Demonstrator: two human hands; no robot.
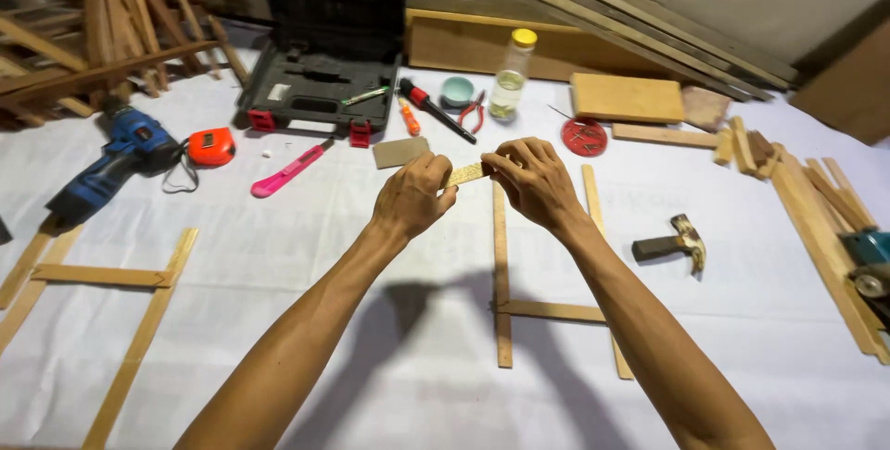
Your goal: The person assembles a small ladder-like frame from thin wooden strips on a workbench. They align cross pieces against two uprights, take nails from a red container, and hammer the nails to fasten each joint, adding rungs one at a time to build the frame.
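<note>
Both of my hands are raised over a white-covered work surface. Between them I hold a short, thin, pale wooden strip, level and crosswise. My left hand pinches its left end and my right hand pinches its right end. Directly below lies a wooden frame made of two long slats joined by a cross slat. A hammer lies just to the right of my right forearm.
Another slat frame lies at the left. Farther back are a blue drill, an orange tape measure, a pink utility knife, an open black tool case, screwdrivers, pliers, a clear bottle, a red lid of nails and wood offcuts.
</note>
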